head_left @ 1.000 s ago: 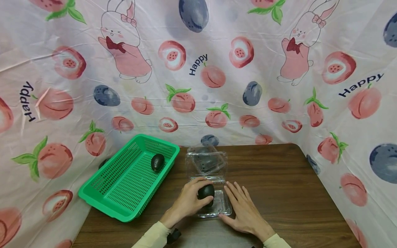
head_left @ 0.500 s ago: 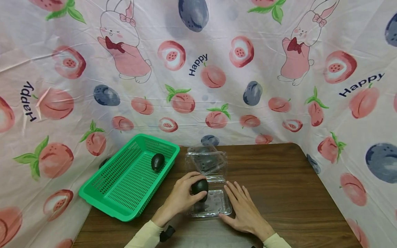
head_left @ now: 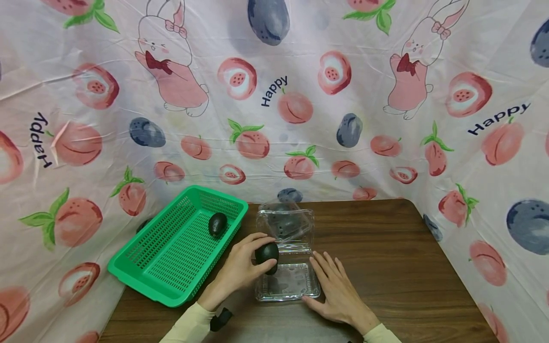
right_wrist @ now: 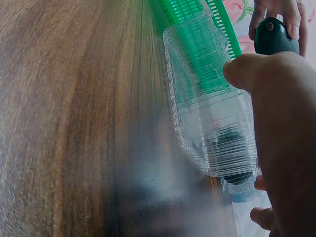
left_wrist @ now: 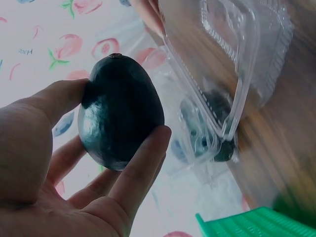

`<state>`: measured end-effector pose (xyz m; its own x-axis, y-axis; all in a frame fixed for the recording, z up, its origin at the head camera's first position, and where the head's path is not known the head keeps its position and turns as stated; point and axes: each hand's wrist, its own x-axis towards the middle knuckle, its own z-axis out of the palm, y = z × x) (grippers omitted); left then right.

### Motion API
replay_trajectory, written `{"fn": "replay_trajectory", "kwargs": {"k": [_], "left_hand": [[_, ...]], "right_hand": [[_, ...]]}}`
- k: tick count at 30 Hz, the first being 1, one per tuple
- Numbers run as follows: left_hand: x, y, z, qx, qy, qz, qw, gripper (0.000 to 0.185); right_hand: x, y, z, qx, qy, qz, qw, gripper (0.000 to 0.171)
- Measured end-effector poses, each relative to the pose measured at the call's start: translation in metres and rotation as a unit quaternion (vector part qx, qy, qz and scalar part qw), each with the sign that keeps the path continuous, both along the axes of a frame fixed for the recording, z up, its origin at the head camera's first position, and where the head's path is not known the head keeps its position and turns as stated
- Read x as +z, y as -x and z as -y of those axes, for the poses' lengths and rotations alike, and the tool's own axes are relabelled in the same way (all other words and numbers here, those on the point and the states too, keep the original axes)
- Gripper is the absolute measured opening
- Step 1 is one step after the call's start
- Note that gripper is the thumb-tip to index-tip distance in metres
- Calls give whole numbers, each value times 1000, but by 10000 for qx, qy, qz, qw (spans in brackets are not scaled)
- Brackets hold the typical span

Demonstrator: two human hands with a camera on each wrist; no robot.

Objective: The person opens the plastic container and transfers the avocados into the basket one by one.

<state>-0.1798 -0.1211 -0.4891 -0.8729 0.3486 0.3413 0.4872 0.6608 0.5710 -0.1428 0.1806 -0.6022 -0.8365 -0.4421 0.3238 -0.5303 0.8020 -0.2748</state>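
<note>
Avocado (head_left: 267, 252) lifted just over the clear clamshell's left edge.

The green basket (head_left: 141, 271) holds a second avocado (head_left: 217, 224); the clamshell (head_left: 288, 282) lies open, seemingly steadied by the flat, spread right hand (head_left: 336, 290); the left hand (head_left: 240, 270) pinches the fruit between thumb and fingers.

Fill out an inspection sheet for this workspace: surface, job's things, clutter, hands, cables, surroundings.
Surface: dark wooden table, bare on the right side.
Job's things: dark avocado held above the left edge of the clear plastic clamshell box, whose lid stands open at the back; the box's base looks empty. A second avocado lies in the green basket to the left.
Clutter: nothing seen.
Hands: left hand grips the avocado with curled fingers; right hand lies flat on the table against the box's right edge.
Cables: nothing seen.
Surroundings: pink cloth printed with peaches and rabbits behind and beside the table.
</note>
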Motion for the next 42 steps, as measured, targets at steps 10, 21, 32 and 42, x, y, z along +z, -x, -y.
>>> {"fn": "replay_trajectory", "kwargs": {"k": [10, 21, 32, 42], "left_hand": [[7, 3, 26, 48, -90, -186, 9998, 51], [20, 8, 55, 246, -142, -515, 9983, 51], [31, 16, 73, 370, -92, -572, 9976, 50], [41, 24, 91, 600, -92, -406, 9973, 50]], "right_hand": [[-4, -4, 5, -67, -26, -180, 9998, 106], [-8, -4, 6, -97, -67, -279, 9995, 107], [-8, -5, 6, -102, -13, -145, 9998, 106], [-7, -5, 6, -107, -14, -60, 9999, 106]]}}
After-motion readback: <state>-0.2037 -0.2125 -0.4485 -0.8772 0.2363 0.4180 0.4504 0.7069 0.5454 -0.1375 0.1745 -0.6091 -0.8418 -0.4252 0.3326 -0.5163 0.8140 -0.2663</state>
